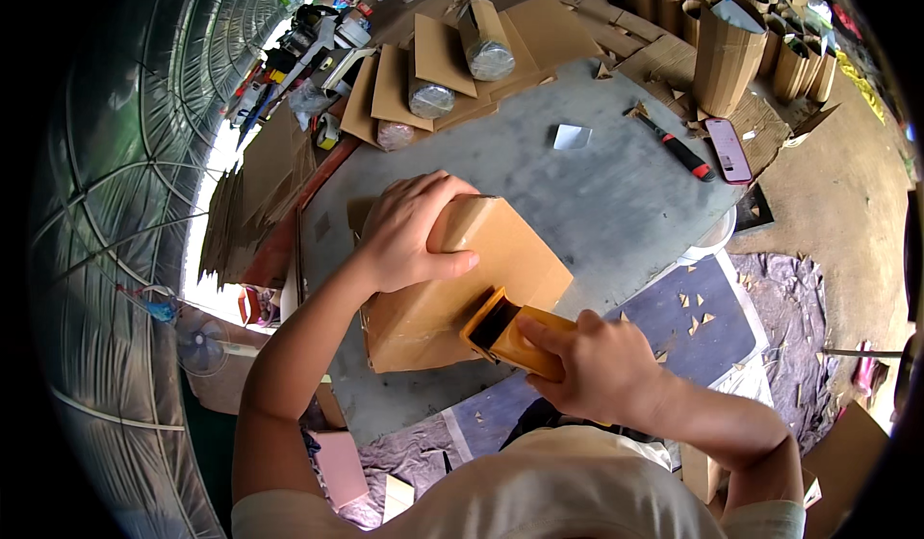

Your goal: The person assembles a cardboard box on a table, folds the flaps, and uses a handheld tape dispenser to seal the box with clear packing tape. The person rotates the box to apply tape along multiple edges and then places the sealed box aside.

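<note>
A closed cardboard box [509,250] sits tilted on a grey tabletop [621,200], with clear tape along its edges. My left hand [415,239] grips the box's upper left edge, fingers over the far side and thumb on the near face. In my right hand [599,358] is a yellow hand tool [530,337] with a dark hollow front end. That front end is at the lower side of the box; whether it touches the cardboard is hard to tell.
Beyond the box lie a white paper piece [572,137], a red-and-black-handled tool [682,153] and a pink-edged phone [728,150]. Cardboard sheets with wrapped rolls [491,52] cover the far left. Several cardboard tubes [729,55] stand far right. A fan [202,340] is at left.
</note>
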### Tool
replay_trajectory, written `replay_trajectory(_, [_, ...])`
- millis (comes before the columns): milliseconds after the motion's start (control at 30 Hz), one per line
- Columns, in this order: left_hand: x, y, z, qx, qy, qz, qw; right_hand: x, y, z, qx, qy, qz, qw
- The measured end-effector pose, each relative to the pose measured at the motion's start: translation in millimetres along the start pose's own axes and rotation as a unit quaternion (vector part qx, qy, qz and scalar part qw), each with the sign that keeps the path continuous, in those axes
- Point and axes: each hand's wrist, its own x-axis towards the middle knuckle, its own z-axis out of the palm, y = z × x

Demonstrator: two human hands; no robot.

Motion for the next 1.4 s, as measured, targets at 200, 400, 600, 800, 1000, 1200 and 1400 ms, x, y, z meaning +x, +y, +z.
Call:
replay_trajectory(200, [1.2, -1.1, 3.7, -0.016, 0.016, -0.015, 1.000, 38.2, -45.5, -33.5, -0.060, -0.175, 0.067, 0.980])
replay_trajectory(400, [-8.1, 8.8, 10.7, 0.024, 0.052, -0.008, 0.998, 54.5, -16.8, 81.8, -0.166, -0.214, 0.025, 0.962])
replay_trajectory(600, [-14.2, 14.7, 11.8, 0.031, 0.216, 0.042, 0.975, 61.8, 85.6, 70.6, -0.208, -0.059, 0.255, 0.943])
replay_trajectory(800, [-95.2, 141.2, -20.2, 0.069, 0.050, 0.565, 0.821, 113.1, 174.1, 87.7, -0.282, 0.106, 0.251, 0.920])
replay_trajectory(1000, [-147.8, 92.3, -42.7, 0.008, 0.061, 0.555, 0.830, 114.9, 111.2, 113.6, -0.087, 0.191, 0.138, 0.968])
replay_trajectory(1200, [-187.6, 11.7, -37.6, -0.206, 0.165, 0.435, 0.861, 85.9, 82.3, 80.1, 0.064, 0.380, 0.094, 0.918])
replay_trajectory(1400, [-98.9, -69.1, 25.0, -0.406, 0.327, 0.087, 0.849, 96.7, -63.5, 22.4, -0.143, 0.433, -0.227, 0.861])
